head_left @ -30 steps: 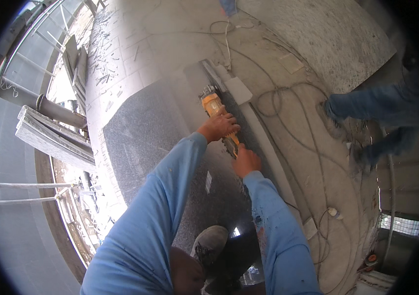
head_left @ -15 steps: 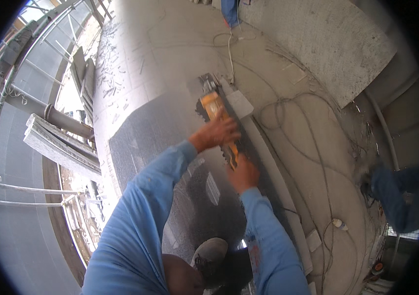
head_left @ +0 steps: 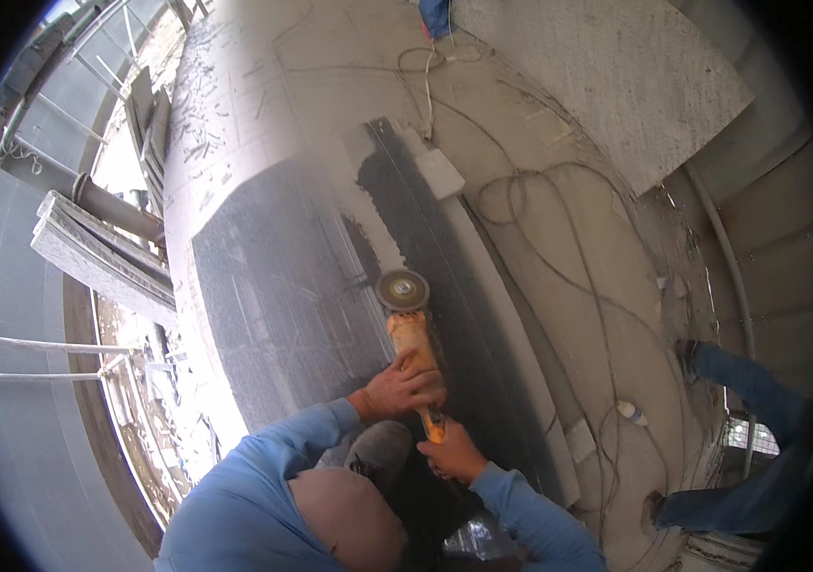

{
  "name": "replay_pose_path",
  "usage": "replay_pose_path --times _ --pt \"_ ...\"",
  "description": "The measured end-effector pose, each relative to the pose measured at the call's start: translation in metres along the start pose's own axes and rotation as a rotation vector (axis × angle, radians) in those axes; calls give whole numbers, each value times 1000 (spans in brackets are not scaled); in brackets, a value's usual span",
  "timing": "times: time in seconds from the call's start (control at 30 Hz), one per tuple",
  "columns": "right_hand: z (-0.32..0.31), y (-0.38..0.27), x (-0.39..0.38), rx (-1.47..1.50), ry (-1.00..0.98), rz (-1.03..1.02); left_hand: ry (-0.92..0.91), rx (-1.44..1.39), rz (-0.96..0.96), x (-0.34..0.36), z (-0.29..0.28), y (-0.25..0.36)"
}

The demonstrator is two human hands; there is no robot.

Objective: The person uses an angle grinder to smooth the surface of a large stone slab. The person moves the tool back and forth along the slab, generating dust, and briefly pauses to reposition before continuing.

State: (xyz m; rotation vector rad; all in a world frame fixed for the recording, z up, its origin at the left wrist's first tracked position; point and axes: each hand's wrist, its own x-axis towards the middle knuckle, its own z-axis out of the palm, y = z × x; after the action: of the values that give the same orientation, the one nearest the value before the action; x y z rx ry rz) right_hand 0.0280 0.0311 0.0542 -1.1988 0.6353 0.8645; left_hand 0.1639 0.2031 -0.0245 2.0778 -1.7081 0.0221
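Observation:
My left hand wraps over the body of an orange angle grinder. Behind it, my right hand grips the tool's rear end. The round disc at the far end shows its flat face upward, over a dark grey polished stone slab. Whether the disc touches the stone, I cannot tell. Beyond the disc, a ragged strip of pale dust runs along the slab, with a thin straight line beside it. My shoe is close to my left wrist.
Looped cables and a cable connector lie on the dusty floor at right. A person's jeans-clad legs are at far right. Long stone pieces and scaffold pipes line the left. A pale panel leans at upper right.
Both hands have drawn the grinder back toward me, from the slab's far end to nearer its middle. The dust strip now shows uncovered. The other person's legs have shifted and show more.

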Motion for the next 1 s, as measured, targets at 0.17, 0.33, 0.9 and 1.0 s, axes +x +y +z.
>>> replay_pose_path --times 0.17,0.33,0.9,1.0 --pt "30 6 42 -84 173 -220 18 52 -62 -14 -4 -23" --pt "37 -49 120 -179 237 -412 125 145 -217 -5 -23 -93" --pt "56 -260 258 -85 226 -402 192 200 -1184 -83 -18 -159" --pt "69 -302 273 -11 215 -409 141 168 -1201 -80 -21 -160"
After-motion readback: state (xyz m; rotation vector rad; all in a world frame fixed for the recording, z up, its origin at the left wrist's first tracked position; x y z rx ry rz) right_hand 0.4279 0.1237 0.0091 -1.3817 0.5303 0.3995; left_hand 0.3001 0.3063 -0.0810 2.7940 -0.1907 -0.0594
